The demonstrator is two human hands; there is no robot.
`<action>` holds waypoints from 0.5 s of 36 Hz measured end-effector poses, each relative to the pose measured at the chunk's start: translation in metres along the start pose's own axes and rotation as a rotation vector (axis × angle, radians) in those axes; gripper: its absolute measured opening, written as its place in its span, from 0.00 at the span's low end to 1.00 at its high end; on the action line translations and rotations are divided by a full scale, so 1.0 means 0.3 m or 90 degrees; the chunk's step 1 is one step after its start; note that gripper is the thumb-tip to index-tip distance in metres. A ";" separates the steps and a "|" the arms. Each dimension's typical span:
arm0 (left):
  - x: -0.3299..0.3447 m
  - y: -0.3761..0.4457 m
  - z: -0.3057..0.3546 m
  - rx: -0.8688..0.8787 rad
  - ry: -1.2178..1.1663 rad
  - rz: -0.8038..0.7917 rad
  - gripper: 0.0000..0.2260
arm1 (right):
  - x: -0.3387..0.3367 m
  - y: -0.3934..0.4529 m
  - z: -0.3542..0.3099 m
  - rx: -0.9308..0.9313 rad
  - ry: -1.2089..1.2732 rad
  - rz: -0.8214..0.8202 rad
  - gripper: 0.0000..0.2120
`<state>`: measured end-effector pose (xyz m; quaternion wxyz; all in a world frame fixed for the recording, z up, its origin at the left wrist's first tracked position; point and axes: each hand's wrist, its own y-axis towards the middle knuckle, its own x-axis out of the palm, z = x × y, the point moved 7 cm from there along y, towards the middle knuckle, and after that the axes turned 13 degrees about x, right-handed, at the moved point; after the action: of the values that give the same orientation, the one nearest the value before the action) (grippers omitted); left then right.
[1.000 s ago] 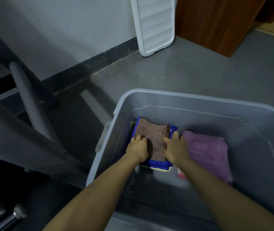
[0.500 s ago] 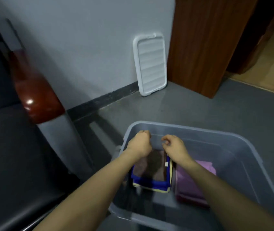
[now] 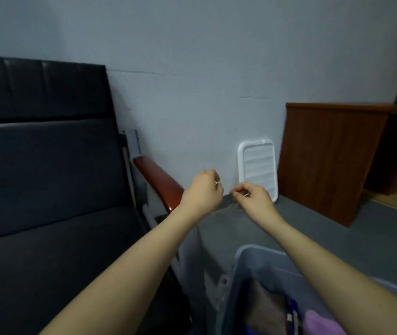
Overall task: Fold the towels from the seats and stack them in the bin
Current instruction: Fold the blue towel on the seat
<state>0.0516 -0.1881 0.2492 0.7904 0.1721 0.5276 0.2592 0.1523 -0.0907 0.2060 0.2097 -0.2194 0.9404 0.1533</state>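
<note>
Grey floor point(image 3: 337, 240), pale wall point(image 3: 204, 81).

A brown towel point(image 3: 262, 308) and a purple towel point(image 3: 318, 322) lie folded side by side inside the grey bin point(image 3: 253, 255).

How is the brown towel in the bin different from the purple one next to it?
The brown towel is dull brown; the purple towel is light purple. The brown towel lies nearer the chair side of the bin; the purple towel lies farther from it and is mostly cut off. Both lie inside the bin.
</note>
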 end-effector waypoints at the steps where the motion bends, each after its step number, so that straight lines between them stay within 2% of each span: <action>1: -0.058 -0.018 -0.026 -0.007 0.011 0.018 0.11 | 0.034 -0.008 -0.056 -0.014 -0.001 -0.014 0.07; 5: -0.293 -0.124 -0.149 -0.059 0.042 0.083 0.11 | 0.204 -0.041 -0.245 -0.055 0.000 -0.071 0.08; 9: -0.506 -0.278 -0.291 -0.134 0.076 0.098 0.10 | 0.420 -0.090 -0.423 -0.110 -0.007 -0.135 0.12; 18: -0.923 -0.761 -0.650 -0.360 0.173 0.171 0.09 | 1.043 -0.357 -0.781 -0.184 -0.001 -0.357 0.06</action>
<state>-0.1619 -0.5362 0.2560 0.6882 -0.0223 0.5081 0.5174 -0.1287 -0.3806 0.2431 0.2109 -0.4978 0.8115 0.2217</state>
